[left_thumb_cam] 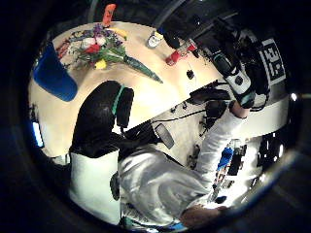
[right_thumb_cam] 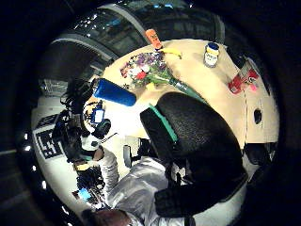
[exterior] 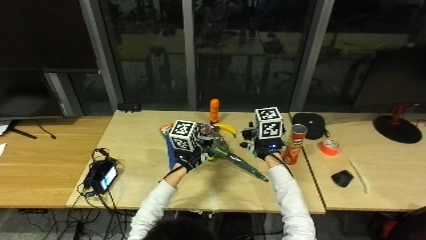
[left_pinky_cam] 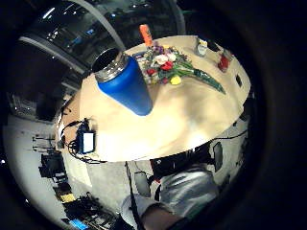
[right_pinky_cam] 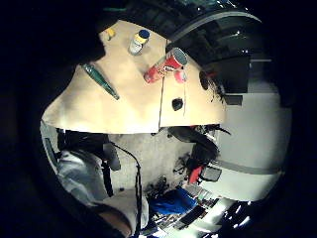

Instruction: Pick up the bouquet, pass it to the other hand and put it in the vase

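The bouquet [exterior: 223, 147] lies flat on the tabletop [exterior: 146, 185] between the two hands, its flower heads towards the far edge and its green wrapped stem running diagonally to the near right, ending just in front of the right hand [exterior: 268, 149]. One bouquet and one blue vase [left_pinky_cam: 125, 84] are on the tabletop; the vase stands upright with its metal rim open, just beside the flower heads on the left hand's side. The left hand [exterior: 188, 159] hovers over the vase area, touching nothing that shows; whether its fingers are spread or curled cannot be told. The same goes for the right hand's fingers.

Beyond the flower heads, near the far edge, stand one orange bottle [exterior: 213, 110] and one banana [exterior: 225, 128]. Just to the right of the right hand stands one red crisp tube [exterior: 294, 144]. Bare tabletop stretches from the stem to the near edge and out to the left, where a small device with cables [exterior: 101, 176] lies at the left edge.
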Motion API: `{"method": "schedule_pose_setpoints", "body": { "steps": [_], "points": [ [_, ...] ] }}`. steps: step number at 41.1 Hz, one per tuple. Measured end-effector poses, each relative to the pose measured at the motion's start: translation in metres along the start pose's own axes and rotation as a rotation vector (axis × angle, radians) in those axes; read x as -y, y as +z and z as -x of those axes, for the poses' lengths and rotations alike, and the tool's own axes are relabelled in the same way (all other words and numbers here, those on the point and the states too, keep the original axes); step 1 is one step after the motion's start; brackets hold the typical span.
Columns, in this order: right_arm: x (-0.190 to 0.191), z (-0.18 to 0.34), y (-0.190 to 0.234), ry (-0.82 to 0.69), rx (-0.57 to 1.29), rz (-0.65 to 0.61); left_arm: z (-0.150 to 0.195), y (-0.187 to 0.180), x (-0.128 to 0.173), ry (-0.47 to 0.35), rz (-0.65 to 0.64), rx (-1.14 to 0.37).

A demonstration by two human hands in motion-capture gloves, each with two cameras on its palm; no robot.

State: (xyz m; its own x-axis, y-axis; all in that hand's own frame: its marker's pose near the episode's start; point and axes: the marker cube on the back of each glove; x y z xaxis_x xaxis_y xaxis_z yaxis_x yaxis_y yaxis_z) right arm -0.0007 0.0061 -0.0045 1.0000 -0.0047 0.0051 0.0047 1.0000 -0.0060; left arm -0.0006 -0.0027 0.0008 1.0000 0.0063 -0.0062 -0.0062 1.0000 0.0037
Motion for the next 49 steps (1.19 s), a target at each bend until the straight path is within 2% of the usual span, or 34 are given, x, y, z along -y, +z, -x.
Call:
{"method": "schedule_pose_setpoints", "body": {
  "steps": [14,24,32,38,49],
  "points": [
    [-0.006,0.006,0.0,-0.052,0.05,-0.044,0.001,0.014,0.001,0.017,-0.008,-0.02],
    [0.016,0.022,0.006,-0.11,0.137,-0.014,0.016,0.022,-0.003,-0.001,-0.008,0.001],
    [0.031,0.013,0.009,-0.05,0.164,-0.016,0.029,0.028,-0.002,-0.022,0.001,-0.013],
    [0.062,-0.01,0.029,0.021,0.201,-0.015,0.028,0.025,-0.006,-0.014,0.007,-0.013],
    [0.101,-0.047,0.093,0.121,0.232,0.072,0.027,0.028,-0.009,-0.007,0.01,-0.035]
  ]
}}
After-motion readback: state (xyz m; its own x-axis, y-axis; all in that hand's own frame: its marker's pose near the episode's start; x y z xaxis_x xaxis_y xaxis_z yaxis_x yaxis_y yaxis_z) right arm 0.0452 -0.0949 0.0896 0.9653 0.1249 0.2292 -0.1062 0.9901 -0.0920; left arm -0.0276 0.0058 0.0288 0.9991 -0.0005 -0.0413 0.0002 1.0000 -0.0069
